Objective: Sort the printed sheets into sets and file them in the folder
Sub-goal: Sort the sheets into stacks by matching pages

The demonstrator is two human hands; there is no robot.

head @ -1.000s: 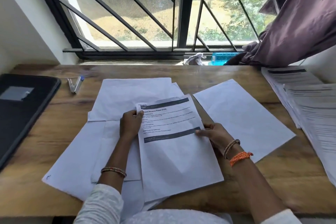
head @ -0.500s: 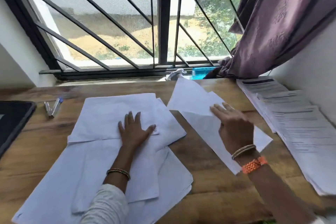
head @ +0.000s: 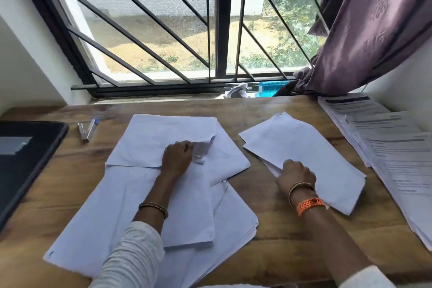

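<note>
So the big loose spread of blank-side-up white paper sheets [head: 149,213] covers the middle of the wooden desk [head: 275,236], fanned and overlapping, edges a bit curled. The left hand [head: 177,161] sits right on top of it, fingers curled in and pinching up a corner of one sheet near the top of the spread, so you can see a bit of grey print on the lifted flap. Off to the right, apart from that spread, there's a smaller stack of white sheets [head: 311,156] lying at an angle, and the right hand [head: 295,176] rests on its near edge with fingers folded under, looks like it's gripping the edge, though I can't tell for sure. Along the desk's right side lies a row of printed pages with dark text lines [head: 395,154], face up. Far left: a black flat folder [head: 23,159], smooth and matte, with a small metal stapler [head: 87,128] beside it.
</note>
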